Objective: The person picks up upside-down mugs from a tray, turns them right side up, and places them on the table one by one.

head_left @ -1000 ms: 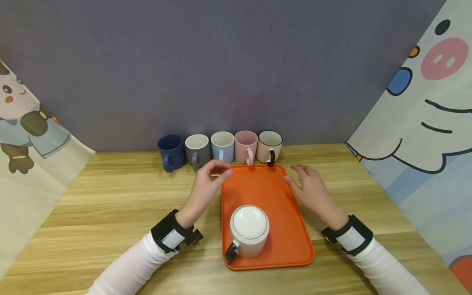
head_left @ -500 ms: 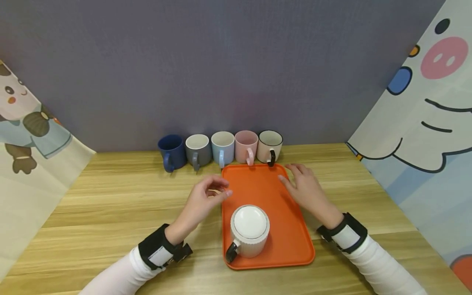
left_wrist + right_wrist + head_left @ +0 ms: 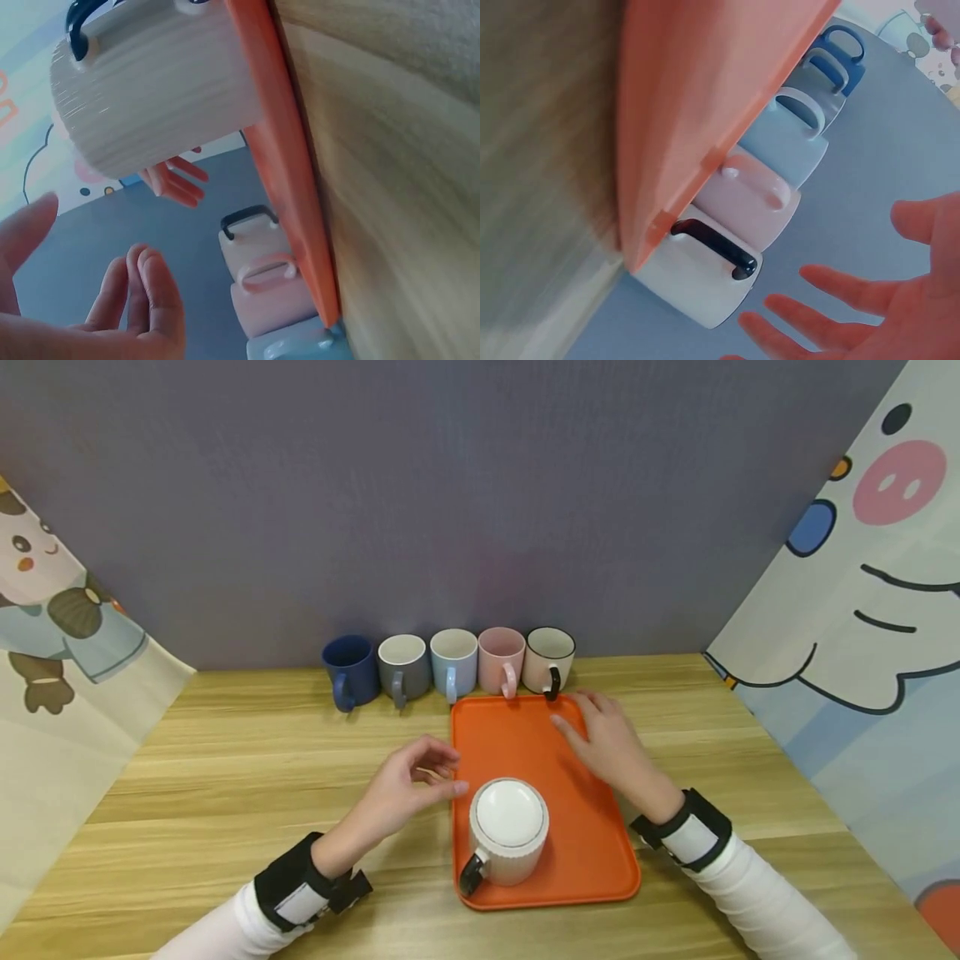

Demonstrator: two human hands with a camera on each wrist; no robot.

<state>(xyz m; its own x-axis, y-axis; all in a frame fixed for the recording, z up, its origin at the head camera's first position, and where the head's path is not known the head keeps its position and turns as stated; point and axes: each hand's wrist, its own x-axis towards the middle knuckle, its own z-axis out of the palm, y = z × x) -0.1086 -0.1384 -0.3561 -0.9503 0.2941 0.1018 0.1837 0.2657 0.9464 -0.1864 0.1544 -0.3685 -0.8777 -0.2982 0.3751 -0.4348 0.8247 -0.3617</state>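
An upside-down white ribbed mug (image 3: pixel 510 831) with a black handle stands on the near left part of the orange tray (image 3: pixel 581 860). My left hand (image 3: pixel 401 789) hovers just left of this mug, thumb and fingers apart, holding nothing. In the left wrist view the ribbed mug (image 3: pixel 161 82) shows beyond the loosely bent fingers (image 3: pixel 161 292). Over the tray's right edge is my right hand (image 3: pixel 611 747), its fingers spread and nothing in it. The right wrist view shows those spread fingers (image 3: pixel 840 289) near a white mug (image 3: pixel 697 270) with a black handle.
Behind the tray, upright mugs stand in a row: dark blue (image 3: pixel 351 672), grey (image 3: pixel 405 670), light blue (image 3: pixel 453 664), pink (image 3: pixel 501 662) and white with a black rim (image 3: pixel 549 660). A grey panel (image 3: pixel 450 502) rises behind them. The table (image 3: pixel 225 793) has a wood-grain top.
My left hand has come back toward me, from near the tray's far left corner to beside the ribbed mug. My right hand has shifted left over the tray's edge. The mugs have stayed put.
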